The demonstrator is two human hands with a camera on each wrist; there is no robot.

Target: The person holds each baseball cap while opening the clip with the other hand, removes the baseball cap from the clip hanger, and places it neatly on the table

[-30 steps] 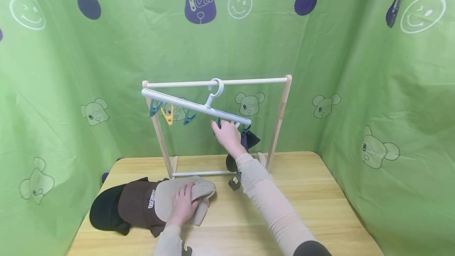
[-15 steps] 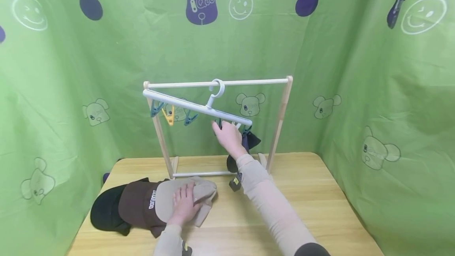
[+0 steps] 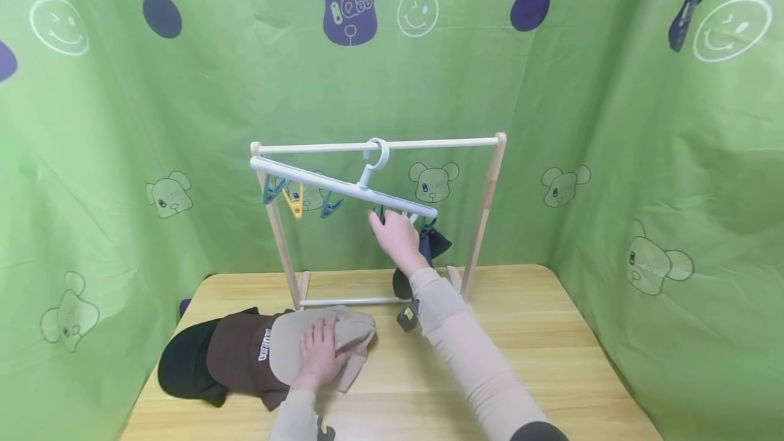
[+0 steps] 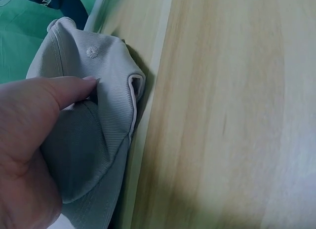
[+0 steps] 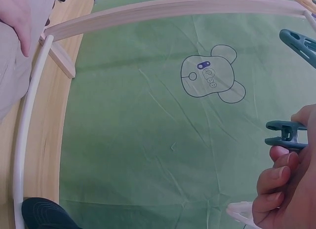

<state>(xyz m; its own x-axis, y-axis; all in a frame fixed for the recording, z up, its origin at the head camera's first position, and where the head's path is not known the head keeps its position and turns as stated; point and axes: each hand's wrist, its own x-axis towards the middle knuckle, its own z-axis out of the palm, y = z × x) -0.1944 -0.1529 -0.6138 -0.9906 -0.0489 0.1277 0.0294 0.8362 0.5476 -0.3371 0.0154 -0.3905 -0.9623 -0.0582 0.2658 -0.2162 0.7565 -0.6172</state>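
My left hand [image 3: 320, 358] lies on the beige cap [image 3: 288, 339] with its fingers extended over the fabric. In the left wrist view, the left thumb touches a fold of the cap [image 4: 118, 91]. Up at the low right side of the tilted white hanger [image 3: 306, 175], my right hand [image 3: 398, 237] pinches a teal clip. The right wrist view has this clip [image 5: 286, 133] squeezed between thumb and finger, its jaws parted with nothing between them. Beside that hand, a dark cap [image 3: 437, 242] hangs from the hanger's right end.
A brown cap [image 3: 235, 352] and a black cap [image 3: 186, 359] overlap at the left of the table [image 3: 527, 346]. The hanger hooks over the rack's top bar [image 3: 441, 143]. Teal and yellow clips [image 3: 297, 204] hang along its left half. Green curtain [image 3: 465, 73] encloses the back and sides.
The fingers of my left hand have shifted slightly on the beige cap, and its folded part looks flatter. My right hand keeps its pinch on the clip. The whole head view has moved slightly.
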